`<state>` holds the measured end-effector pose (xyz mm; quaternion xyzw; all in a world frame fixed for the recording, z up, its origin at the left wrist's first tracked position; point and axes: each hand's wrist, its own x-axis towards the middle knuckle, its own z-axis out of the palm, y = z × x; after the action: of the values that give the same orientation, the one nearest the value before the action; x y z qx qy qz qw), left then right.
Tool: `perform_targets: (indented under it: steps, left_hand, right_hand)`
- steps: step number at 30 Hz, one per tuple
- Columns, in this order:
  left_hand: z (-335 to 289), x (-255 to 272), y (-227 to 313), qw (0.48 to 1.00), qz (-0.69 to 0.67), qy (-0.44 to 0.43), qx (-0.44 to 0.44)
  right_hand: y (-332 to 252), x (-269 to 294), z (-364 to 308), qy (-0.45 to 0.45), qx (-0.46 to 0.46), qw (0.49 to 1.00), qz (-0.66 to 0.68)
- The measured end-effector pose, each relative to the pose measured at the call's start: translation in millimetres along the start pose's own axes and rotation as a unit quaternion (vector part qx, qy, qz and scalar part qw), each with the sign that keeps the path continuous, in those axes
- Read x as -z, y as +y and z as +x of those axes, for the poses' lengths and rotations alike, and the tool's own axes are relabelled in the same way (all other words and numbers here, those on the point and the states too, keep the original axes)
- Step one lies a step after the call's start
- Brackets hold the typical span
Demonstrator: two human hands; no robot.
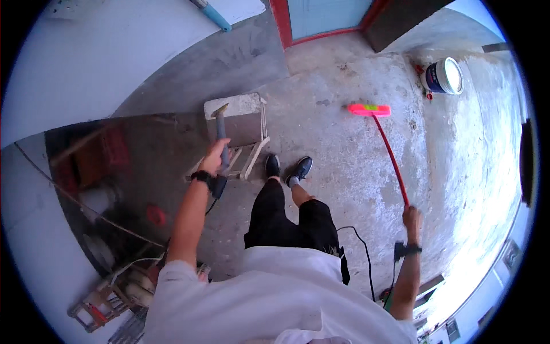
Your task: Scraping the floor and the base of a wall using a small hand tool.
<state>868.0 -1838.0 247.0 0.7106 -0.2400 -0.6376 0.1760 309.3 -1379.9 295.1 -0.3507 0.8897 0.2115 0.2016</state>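
Observation:
My left hand (214,156) is closed around a hammer (221,129), its grey handle pointing away from me with the metal head at the far end. Under the hammer stands a worn, pale wooden stool or step (247,103) with slatted legs; whether the hammer touches it I cannot tell. Out to the right, my right hand (411,219) grips the end of a broom (393,159) by its thin red handle. The broom's bright pink head, with a yellow-green patch, rests at or just above the concrete floor ahead of me.
A white and dark blue bucket (442,77) lies or stands by the far right wall. Ahead is a blue door (326,17) in a red frame. Wooden pieces and clutter (103,307) fill the left side, with a cable (86,203) strung across. The concrete floor (338,149) is stained.

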Motion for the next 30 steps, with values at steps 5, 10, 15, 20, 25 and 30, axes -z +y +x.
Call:
perform_targets:
  steps: [5, 10, 15, 20, 25, 30]
  left_hand:
    - [149.9, 9.0, -68.1, 0.999, -0.028, 0.016, 0.021]
    - [227.3, 11.7, -125.7, 0.794, 0.519, 0.096, -0.301]
    - [218.9, -37.1, -108.4, 0.579, 0.799, 0.031, -0.157]
    - [117.5, -223.1, -83.8, 0.997, 0.051, -0.065, -0.006]
    - [-13.7, -400.0, 50.3, 0.912, -0.191, -0.232, 0.279]
    - [43.4, -440.8, 23.2, 0.934, -0.176, -0.192, 0.246]
  right_hand:
    - [-35.5, -48.9, -64.0, -0.142, -0.212, 0.898, 0.358]
    - [-105.4, 6.3, -58.5, -0.201, -0.210, 0.790, 0.540]
    - [-148.1, 27.8, -4.8, -0.185, -0.148, 0.818, 0.524]
    - [-218.8, 102.7, 60.4, -0.149, 0.014, 0.892, 0.427]
    - [-268.3, 184.6, 100.3, -0.168, 0.121, 0.789, 0.578]
    - [-253.3, 250.6, 111.9, -0.316, 0.050, 0.640, 0.699]
